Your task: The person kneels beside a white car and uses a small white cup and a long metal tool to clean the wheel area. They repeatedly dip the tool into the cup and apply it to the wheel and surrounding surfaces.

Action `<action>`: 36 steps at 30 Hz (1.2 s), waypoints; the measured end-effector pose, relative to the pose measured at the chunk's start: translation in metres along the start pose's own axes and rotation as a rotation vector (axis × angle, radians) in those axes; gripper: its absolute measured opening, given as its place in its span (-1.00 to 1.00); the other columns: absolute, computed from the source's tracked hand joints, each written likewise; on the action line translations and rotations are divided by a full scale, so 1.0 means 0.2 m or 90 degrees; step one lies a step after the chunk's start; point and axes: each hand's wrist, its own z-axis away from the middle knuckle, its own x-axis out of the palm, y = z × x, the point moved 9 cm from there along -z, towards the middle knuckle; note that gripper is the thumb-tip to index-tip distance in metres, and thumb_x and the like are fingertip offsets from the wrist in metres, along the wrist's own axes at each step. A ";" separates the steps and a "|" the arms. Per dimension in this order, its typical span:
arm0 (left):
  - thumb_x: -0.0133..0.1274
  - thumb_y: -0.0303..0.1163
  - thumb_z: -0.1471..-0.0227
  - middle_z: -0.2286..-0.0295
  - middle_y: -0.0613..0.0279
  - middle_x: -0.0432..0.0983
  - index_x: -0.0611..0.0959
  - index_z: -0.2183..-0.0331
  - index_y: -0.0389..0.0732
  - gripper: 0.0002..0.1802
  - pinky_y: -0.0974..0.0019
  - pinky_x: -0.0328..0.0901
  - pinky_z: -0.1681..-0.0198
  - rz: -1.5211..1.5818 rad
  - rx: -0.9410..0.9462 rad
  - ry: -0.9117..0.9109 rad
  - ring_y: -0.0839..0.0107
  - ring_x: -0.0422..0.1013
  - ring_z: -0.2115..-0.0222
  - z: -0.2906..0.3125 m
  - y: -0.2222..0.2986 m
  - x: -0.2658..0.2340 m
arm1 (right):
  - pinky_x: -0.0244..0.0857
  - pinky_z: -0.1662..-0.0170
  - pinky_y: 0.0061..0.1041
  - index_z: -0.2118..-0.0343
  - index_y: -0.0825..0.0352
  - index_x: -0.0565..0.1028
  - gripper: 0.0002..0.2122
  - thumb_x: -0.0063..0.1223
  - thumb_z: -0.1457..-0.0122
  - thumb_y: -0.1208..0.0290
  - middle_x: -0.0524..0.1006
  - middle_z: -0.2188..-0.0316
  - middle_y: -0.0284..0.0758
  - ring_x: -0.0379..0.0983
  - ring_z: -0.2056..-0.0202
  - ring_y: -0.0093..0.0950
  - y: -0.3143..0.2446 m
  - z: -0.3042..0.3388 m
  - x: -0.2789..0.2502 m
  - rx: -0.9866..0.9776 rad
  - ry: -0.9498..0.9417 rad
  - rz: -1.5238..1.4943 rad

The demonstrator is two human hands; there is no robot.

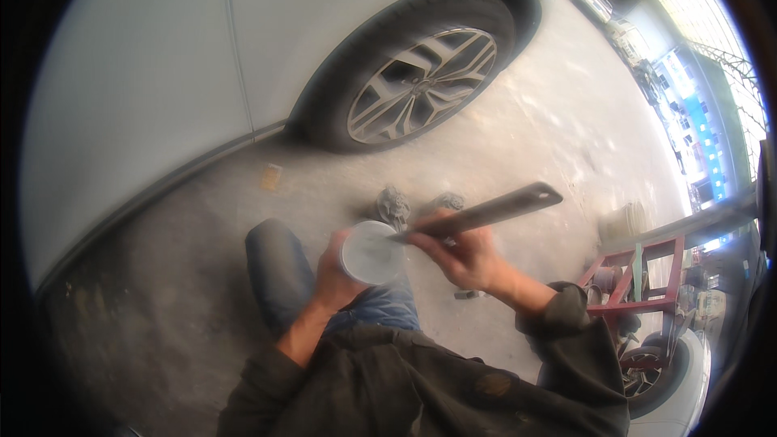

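My left hand (330, 277) is wrapped around the left side of a round, light grey can (374, 254), held over my lap with its mouth facing up. In my right hand (463, 254) is a putty knife (494, 209) with a long dark handle that has a hole at its end. The handle points up to the right, and the tool's other end reaches over the can's right rim. Blur keeps me from telling whether that tip touches what is inside.
Ahead stands a pale car (146, 73) with a dark tyre and alloy wheel (421, 87). My shoes (394, 204) rest on the concrete floor (558, 142). A small yellowish piece (271, 177) lies near the car. To the right are a red metal frame (639, 305) and a pale bucket (622, 222).
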 end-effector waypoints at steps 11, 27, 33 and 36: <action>0.42 -0.34 0.34 0.21 -0.03 0.49 0.53 0.13 -0.21 -0.35 0.06 0.32 0.08 -0.083 0.058 0.189 -0.05 0.42 0.16 0.04 0.00 -0.05 | 0.20 0.49 -0.52 0.05 0.29 0.58 -0.70 0.23 -0.12 0.60 0.48 0.56 -0.31 0.34 0.58 -0.53 -0.08 0.09 0.12 -0.114 -0.043 -0.028; 0.45 -0.37 0.34 0.11 0.05 0.44 0.45 0.03 -0.16 -0.23 0.12 0.32 0.01 -0.047 0.054 0.114 0.04 0.39 0.05 0.04 -0.08 0.00 | 0.25 0.49 -0.56 0.04 0.36 0.56 -0.71 0.19 -0.15 0.61 0.52 0.54 -0.32 0.38 0.57 -0.56 -0.04 0.04 0.10 -0.094 -0.008 -0.033; 0.43 -0.41 0.30 0.12 0.07 0.45 0.46 0.03 -0.17 -0.27 0.15 0.32 0.01 -0.023 0.108 0.099 0.06 0.41 0.07 0.03 -0.04 -0.04 | 0.30 0.50 -0.54 0.09 0.33 0.59 -0.70 0.24 -0.08 0.62 0.52 0.54 -0.25 0.45 0.57 -0.44 -0.15 0.01 0.15 -0.211 -0.085 -0.005; 0.44 -0.40 0.27 0.12 0.13 0.49 0.47 0.01 -0.19 -0.27 0.21 0.34 0.01 -0.025 0.126 0.044 0.22 0.45 0.08 0.02 -0.02 0.00 | 0.28 0.54 -0.51 0.13 0.32 0.60 -0.72 0.27 -0.06 0.60 0.51 0.56 -0.25 0.46 0.59 -0.43 -0.15 -0.06 0.11 -0.200 -0.078 -0.011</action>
